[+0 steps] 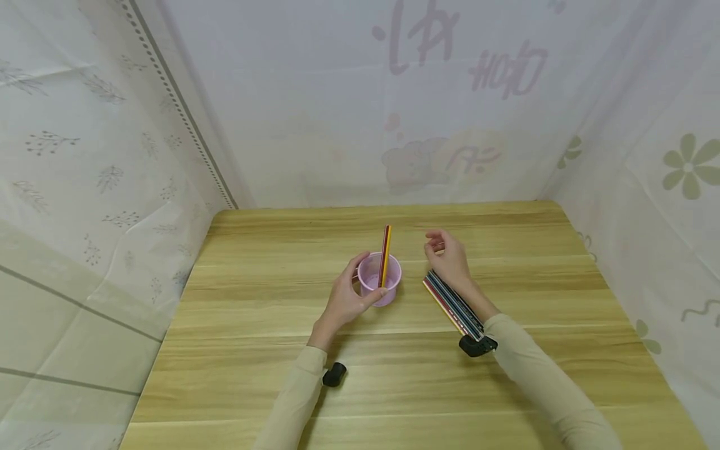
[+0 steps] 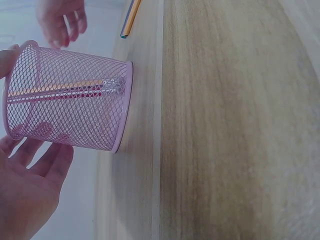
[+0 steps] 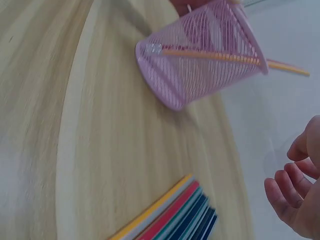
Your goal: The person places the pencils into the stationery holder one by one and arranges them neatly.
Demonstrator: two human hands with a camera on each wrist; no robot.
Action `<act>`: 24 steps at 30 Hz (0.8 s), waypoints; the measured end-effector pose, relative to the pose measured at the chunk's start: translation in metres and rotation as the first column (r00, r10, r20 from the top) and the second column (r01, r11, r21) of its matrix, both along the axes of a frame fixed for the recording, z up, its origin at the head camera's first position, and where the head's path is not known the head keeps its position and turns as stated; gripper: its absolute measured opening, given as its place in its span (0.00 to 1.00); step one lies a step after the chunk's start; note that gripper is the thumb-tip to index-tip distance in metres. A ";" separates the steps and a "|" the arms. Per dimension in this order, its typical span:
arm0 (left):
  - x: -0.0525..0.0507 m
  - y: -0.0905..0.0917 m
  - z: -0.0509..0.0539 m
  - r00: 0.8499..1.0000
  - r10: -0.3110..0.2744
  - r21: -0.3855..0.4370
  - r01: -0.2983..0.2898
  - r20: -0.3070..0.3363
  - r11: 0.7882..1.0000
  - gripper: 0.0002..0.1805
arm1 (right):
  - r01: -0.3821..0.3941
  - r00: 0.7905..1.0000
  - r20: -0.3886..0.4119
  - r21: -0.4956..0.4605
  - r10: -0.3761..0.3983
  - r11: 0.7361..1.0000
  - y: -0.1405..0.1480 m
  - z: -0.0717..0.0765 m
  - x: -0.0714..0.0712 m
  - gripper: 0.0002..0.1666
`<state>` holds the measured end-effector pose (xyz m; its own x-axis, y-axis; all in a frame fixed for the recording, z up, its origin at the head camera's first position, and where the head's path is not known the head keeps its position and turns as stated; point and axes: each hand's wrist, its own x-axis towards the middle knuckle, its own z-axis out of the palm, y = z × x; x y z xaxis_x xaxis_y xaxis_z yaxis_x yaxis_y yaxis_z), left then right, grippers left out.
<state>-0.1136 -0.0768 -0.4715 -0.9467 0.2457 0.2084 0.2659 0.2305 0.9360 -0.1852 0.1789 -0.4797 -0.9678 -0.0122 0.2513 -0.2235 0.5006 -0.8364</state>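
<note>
Around the back and sides, pale printed cloth (image 1: 315,112). Below, a wood-grain table (image 1: 253,312). Above it, two forearms in beige sleeves (image 1: 298,394). On the table beside the right wrist, a row of pencils (image 1: 452,306) side by side: yellow, red, dark. Near the row's far end, the right hand (image 1: 450,259), loosely bent, gripping nothing. Farther left, the left hand (image 1: 344,299), gripping around a pink mesh cup (image 2: 70,114), mouth upward, thumb near the rim. Inside, a red and a yellow pencil (image 1: 385,250), tops above the rim.
</note>
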 end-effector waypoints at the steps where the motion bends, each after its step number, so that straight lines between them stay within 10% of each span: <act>1: 0.000 0.000 0.000 1.000 -0.002 0.003 0.002 0.000 1.000 0.46 | -0.001 1.000 0.005 0.002 0.001 1.000 0.003 -0.002 0.000 0.16; 24: 0.001 0.000 0.002 1.000 -0.005 -0.014 0.005 0.005 1.000 0.47 | -0.112 0.990 0.111 0.254 0.086 0.961 0.037 -0.028 0.004 0.14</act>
